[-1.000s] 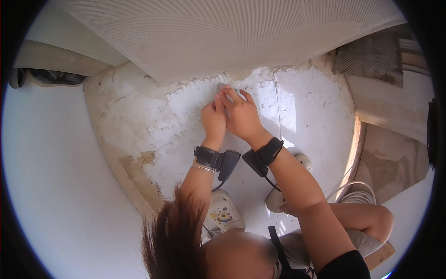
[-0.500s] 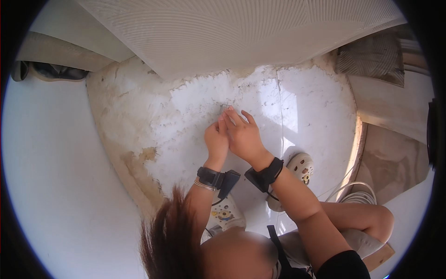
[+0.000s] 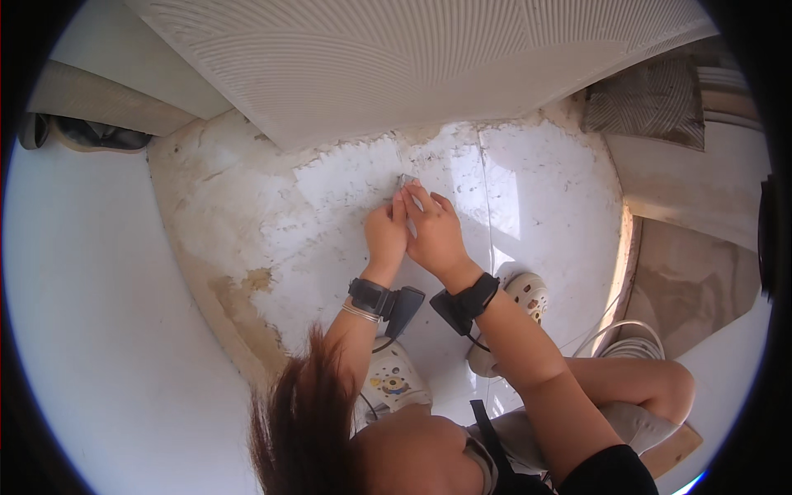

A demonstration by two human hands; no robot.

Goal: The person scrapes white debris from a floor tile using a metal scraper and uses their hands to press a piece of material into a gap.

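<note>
Both my hands press a small grey scraper-like tool (image 3: 404, 180) against a dirty white floor tile (image 3: 355, 190). My left hand (image 3: 386, 235) is curled around its near side. My right hand (image 3: 435, 231) lies over it, fingers stretched toward the tool's tip. Most of the tool is hidden under the fingers. Each wrist wears a black band with a small black device. White residue speckles the tile around the tool.
A ribbed white wall panel (image 3: 396, 58) rises just beyond the tile. A joint (image 3: 487, 206) between tiles runs right of my hands. My two white clogs (image 3: 528, 297) stand below. A white cable (image 3: 627, 338) coils at right, and a dark ribbed mat (image 3: 652, 99) lies at upper right.
The view has shifted slightly, so my hands sit a little lower in the picture. Both hands stay together on the tool at the same spot on the tile.
</note>
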